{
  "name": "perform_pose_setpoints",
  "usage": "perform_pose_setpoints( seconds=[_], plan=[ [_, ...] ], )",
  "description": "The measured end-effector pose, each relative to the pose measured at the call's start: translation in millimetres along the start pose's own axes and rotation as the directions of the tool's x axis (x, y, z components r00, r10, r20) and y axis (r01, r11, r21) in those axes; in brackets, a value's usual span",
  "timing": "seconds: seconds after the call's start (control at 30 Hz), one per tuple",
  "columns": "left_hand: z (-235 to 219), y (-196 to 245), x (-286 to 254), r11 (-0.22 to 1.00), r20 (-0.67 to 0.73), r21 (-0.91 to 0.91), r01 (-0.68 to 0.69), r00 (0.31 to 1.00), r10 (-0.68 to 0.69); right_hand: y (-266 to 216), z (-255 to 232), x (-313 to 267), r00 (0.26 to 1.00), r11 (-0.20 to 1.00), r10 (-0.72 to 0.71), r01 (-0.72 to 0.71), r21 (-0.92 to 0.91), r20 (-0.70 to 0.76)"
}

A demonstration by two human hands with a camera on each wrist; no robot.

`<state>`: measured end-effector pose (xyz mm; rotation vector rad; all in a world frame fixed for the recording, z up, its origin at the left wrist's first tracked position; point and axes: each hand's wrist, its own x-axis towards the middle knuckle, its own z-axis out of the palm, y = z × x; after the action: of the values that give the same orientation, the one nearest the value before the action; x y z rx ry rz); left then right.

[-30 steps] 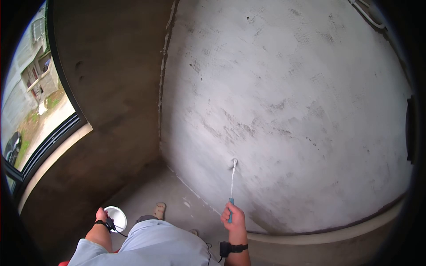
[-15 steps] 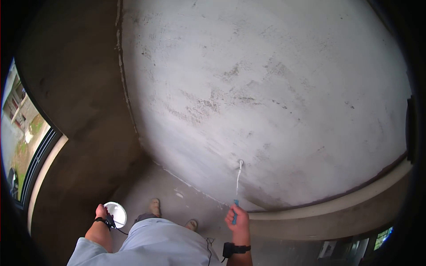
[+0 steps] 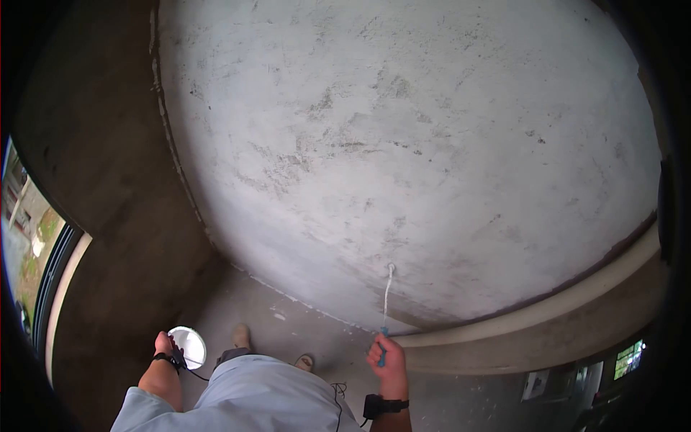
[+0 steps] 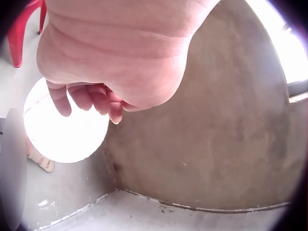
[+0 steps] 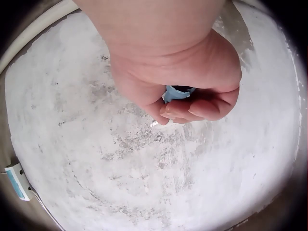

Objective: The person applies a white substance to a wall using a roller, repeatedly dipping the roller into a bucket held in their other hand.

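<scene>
In the head view, my right hand grips the blue handle of what looks like a paint roller. Its thin, white-coated rod runs up to a small round white end right at the pale wall. The right wrist view shows fingers curled round the blue handle, with a bit of white rod beyond the fingertips. Low on the left, my left hand holds a white bucket by its rim side. Over that bright bucket, the left wrist view shows several bent fingers.
A brown wall meets the pale wall at a corner on the left, with a window in it. Along the pale wall's right base runs a curved ledge. Red stool legs stand behind. A loose cable hangs at my waist.
The head view has turned rightward, so window and corner slide left. The roller's end has moved down and right relative to the wall's dark marks. Both hands keep their holds.
</scene>
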<state>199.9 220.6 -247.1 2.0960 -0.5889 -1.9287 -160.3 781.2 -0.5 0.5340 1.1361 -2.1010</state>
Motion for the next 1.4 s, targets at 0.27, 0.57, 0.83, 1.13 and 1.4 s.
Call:
perform_pose_setpoints(
  seconds=[0.27,0.57,0.83,1.13,1.4],
  plan=[
    [-5.0,-7.1,-18.6,0.999,-0.054,-0.042,0.017,0.998,-0.019,-6.8,20.5,9.2,0.998,0.995,0.045,-0.042,-0.088,0.035],
    [-42.5,-15.1,-5.4,0.995,-0.117,-0.100,0.021,0.993,-0.033,5.1,70.0,45.5,0.990,0.976,0.131,-0.120,-0.182,0.053],
    [-93.9,-37.3,47.9,0.987,-0.172,-0.162,0.010,0.984,-0.038,20.5,107.4,73.9,0.982,0.956,0.179,-0.159,-0.246,0.059],
    [-86.0,-17.0,-30.4,0.975,-0.231,-0.216,0.043,0.968,-0.094,41.3,135.2,105.2,0.966,0.950,0.245,-0.223,-0.216,0.080],
    [-75.3,-8.7,-24.7,0.984,-0.238,-0.169,0.048,0.967,-0.088,39.0,134.9,98.7,0.970,0.959,0.225,-0.204,-0.198,0.092]
  ],
)
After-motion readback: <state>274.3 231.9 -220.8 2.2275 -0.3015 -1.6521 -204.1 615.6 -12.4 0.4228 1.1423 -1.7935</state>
